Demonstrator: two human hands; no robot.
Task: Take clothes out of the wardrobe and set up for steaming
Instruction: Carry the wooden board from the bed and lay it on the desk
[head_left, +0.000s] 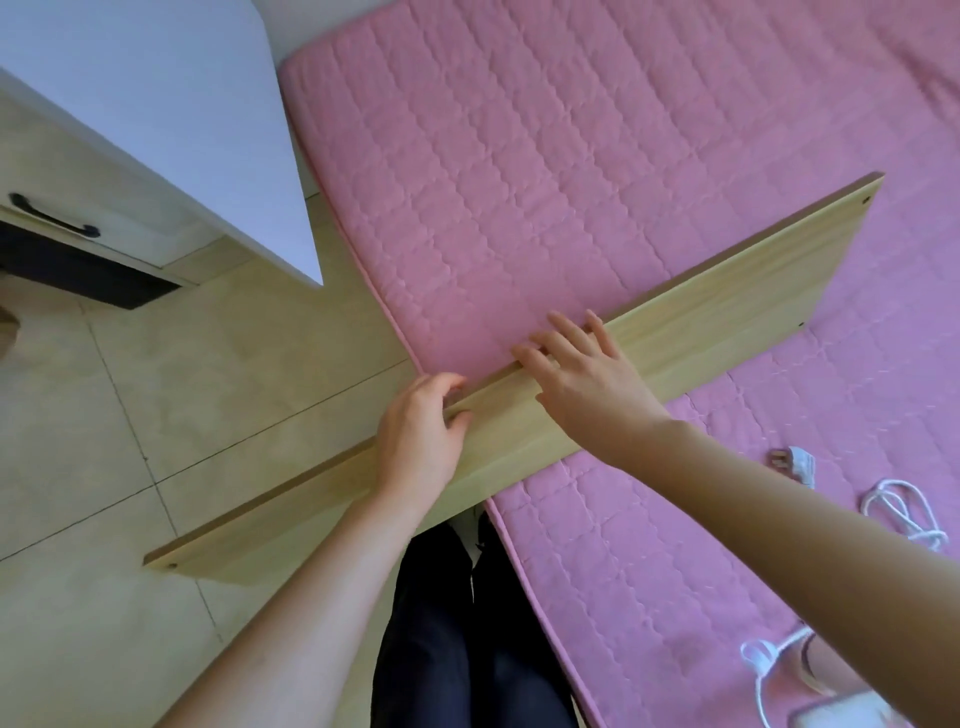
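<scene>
A long pale wooden board (727, 306) lies slantwise, its far end on the pink quilted mattress (545, 171) and its near end out over the floor. My left hand (421, 436) grips the board's upper edge near the mattress corner, fingers curled over it and thumb on its face. Just to the right, my right hand (582, 374) rests flat on the board with fingers straight and spread, fingertips reaching its far edge. No clothes are in view.
A white cable with a plug (904, 504) lies on the mattress at right, and a white appliance (831, 712) shows at the bottom right. A white-topped cabinet (171, 119) with a black-handled drawer (52, 218) stands at left. Beige floor tiles (130, 415) lie below.
</scene>
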